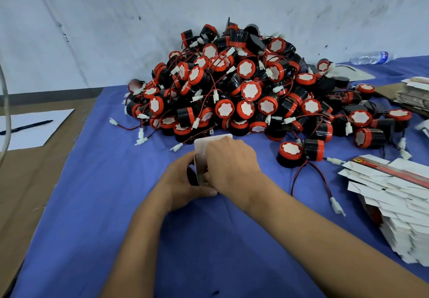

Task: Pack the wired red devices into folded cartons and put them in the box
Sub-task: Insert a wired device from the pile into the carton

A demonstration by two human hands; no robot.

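Observation:
A big heap of red-and-black wired devices [243,88] with white plugs lies on the blue cloth [92,204] against the wall. In front of it, a small white carton [201,156] stands between my hands, its flap up. My left hand [183,181] grips the carton from the left and below. My right hand [232,163] covers its right side, fingers curled on it. What is inside the carton is hidden. One device [291,154] with a long red-black wire lies loose to the right.
Stacks of flat white cartons [394,204] lie at the right, more at far right [415,95]. A paper sheet [34,128] with a pen [26,127] lies on brown cardboard at left. A water bottle [371,57] lies by the wall.

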